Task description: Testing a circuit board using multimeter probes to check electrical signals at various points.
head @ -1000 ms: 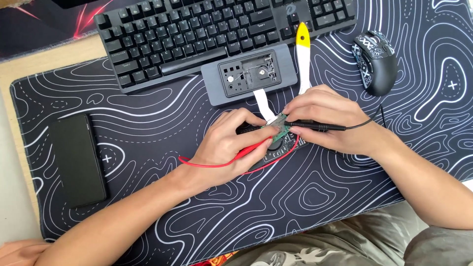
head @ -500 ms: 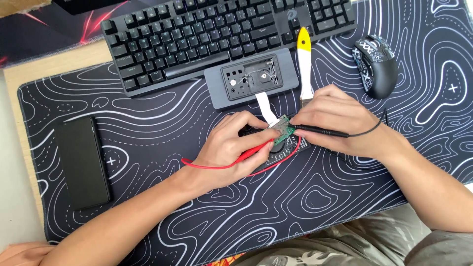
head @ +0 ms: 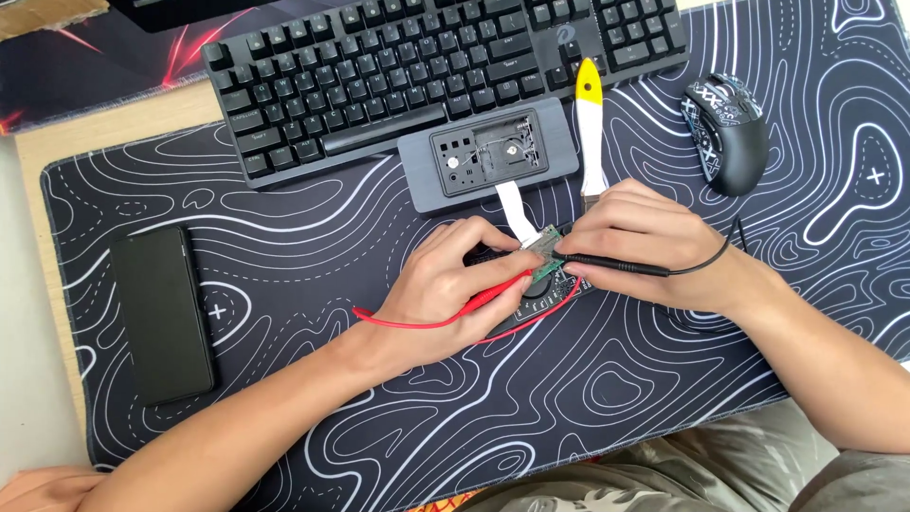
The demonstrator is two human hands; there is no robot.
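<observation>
Left hand (head: 445, 289) fingers clamped on red probe (head: 493, 287), right hand (head: 645, 242) on black probe (head: 607, 265) (circuit board (head: 544, 248) between).

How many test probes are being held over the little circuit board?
2. The red probe is in the left hand; the black probe is in the right hand. Both tips meet at the green board. The hands could hide more.

Both hands sit a little higher on the patterned mat (head: 664, 398) than a second ago. The left hand (head: 445, 289) with its red probe (head: 498, 287) edges nearer the small circuit board (head: 545, 246); the right hand (head: 640, 237) closes in too.
</observation>
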